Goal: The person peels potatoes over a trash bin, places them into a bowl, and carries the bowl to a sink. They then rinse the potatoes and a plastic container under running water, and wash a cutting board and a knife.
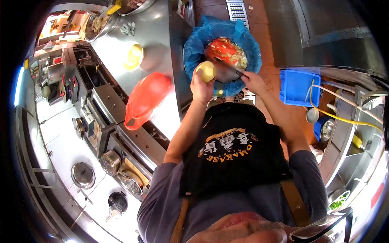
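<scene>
My left hand [201, 87] holds up a round, pale yellow vegetable [206, 71] that looks like a peeled potato. The fingers of my right hand [255, 83] are wrapped round the handle of a dark, broad-bladed cleaver [227, 72]. Its blade is smeared by motion and overlaps the right edge of the vegetable in this view. Both hands are over the near side of a round bin lined with a blue bag [249, 38]. Inside lie a red plastic bag [219, 45] and pale scraps [239, 58].
To the left runs a steel counter [156, 24] with a yellow container [134, 56] and a red plastic bag [149, 97] on it. A blue crate [298, 87] and a yellow hose [344, 117] are at the right. Past the bin, a drain grate [238, 12] crosses the tiled floor.
</scene>
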### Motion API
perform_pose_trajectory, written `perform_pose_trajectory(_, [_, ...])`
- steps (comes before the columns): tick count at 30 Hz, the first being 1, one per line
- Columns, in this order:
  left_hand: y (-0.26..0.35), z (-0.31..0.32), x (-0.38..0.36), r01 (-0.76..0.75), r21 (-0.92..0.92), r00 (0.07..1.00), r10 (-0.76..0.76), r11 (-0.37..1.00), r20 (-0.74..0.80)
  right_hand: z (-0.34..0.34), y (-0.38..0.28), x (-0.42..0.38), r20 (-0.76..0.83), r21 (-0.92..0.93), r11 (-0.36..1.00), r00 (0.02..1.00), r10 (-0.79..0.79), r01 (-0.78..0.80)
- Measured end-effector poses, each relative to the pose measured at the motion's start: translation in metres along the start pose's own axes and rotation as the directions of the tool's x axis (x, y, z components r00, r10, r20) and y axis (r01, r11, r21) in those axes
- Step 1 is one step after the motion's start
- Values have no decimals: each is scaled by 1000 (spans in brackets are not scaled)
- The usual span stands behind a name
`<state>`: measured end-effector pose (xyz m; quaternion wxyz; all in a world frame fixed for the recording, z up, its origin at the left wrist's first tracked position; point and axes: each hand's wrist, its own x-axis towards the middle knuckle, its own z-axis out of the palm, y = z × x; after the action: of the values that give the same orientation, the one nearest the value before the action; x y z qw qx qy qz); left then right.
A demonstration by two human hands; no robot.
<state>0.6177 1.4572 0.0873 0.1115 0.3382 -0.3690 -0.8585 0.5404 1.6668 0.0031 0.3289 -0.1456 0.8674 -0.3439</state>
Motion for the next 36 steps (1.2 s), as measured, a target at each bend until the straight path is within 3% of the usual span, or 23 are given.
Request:
perform_pose_trajectory(1, [4, -3, 4, 34, -49, 999, -34, 998, 6, 4, 1, 0, -4, 2, 1000, 1000, -5, 5])
perform_pose_trajectory(3, [8, -3, 9, 90, -129, 996, -92, 988, -5, 11, -1, -16, -231, 120, 991, 973, -28, 57])
perform_pose_trajectory(4, [9, -6, 10, 143, -138, 989, -146, 980, -13, 10, -17, -29, -216, 121, 991, 976, -23, 50])
perform_pose_trajectory(6, [7, 0, 11, 167, -176, 983, -179, 970, -50, -6, -65, -36, -400, 66, 907, 843, -359, 417])
perform_pose_trajectory(7, [1, 0, 12, 135, -174, 989, -142, 975, -29, -9, -71, -36, -403, 66, 908, 843, -355, 414])
perform_pose_trajectory(9, [-8, 6, 7, 56, -182, 995, -69, 982, -68, -11, -75, -34, -351, -89, 839, 771, -531, 537])
perform_pose_trajectory(10, [-6, 5, 5, 57, -182, 995, -71, 982, -67, -7, -64, -29, -352, -90, 840, 772, -530, 535])
perform_pose_trajectory(12, [2, 1, 5, 116, -120, 993, -110, 986, 50, 3, -21, -10, -292, 130, 956, 932, -216, 262])
perform_pose_trajectory(13, [5, 3, 4, 101, -110, 994, -96, 989, 50, -4, -10, -6, -103, 93, 992, 992, -69, 79])
perform_pose_trajectory(16, [16, 10, 6, 187, -209, 982, -191, 960, 1, 0, -9, -26, -150, 229, 967, 985, -82, 116])
perform_pose_trajectory(18, [12, 4, 7, 215, -221, 974, -226, 951, -28, -7, -57, -41, -197, 237, 955, 971, -135, 180])
perform_pose_trajectory(20, [-3, 1, 16, 199, -291, 978, -210, 936, -7, -1, -73, -42, -410, -44, 866, 781, -471, 499])
perform_pose_trajectory(24, [-3, -3, 11, 167, -256, 983, -181, 952, -31, 3, -50, -23, -412, -47, 842, 757, -507, 538])
perform_pose_trajectory(26, [4, -2, 12, 181, -221, 982, -187, 958, -6, 15, -5, -10, -273, 163, 967, 951, -146, 195])
perform_pose_trajectory(27, [10, 2, 10, 193, -232, 980, -198, 953, 1, 10, -5, -17, -232, 162, 981, 971, -64, 103])
perform_pose_trajectory(28, [15, 6, 8, 205, -244, 978, -211, 948, 3, 4, -16, -23, -229, 161, 981, 971, -67, 106])
perform_pose_trajectory(30, [16, 9, 6, 218, -274, 970, -238, 937, -44, 1, -43, -37, -371, 253, 926, 912, -176, 281])
perform_pose_trajectory(31, [14, 6, 8, 228, -229, 970, -242, 947, -35, -3, -59, -40, -415, 206, 893, 862, -291, 401])
perform_pose_trajectory(32, [10, 5, 14, 234, -183, 970, -242, 955, -20, -5, -71, -39, -421, 201, 893, 859, -293, 403])
perform_pose_trajectory(33, [-5, -7, 23, 224, -298, 969, -244, 928, -30, -6, -81, -39, -417, 114, 861, 810, -412, 496])
perform_pose_trajectory(34, [-10, -10, 21, 219, -270, 975, -198, 938, 105, -7, -87, -40, -402, 30, 814, 752, -522, 581])
perform_pose_trajectory(36, [-16, -8, 21, 161, -268, 985, -171, 950, -15, -6, -79, -35, -370, -69, 818, 747, -553, 571])
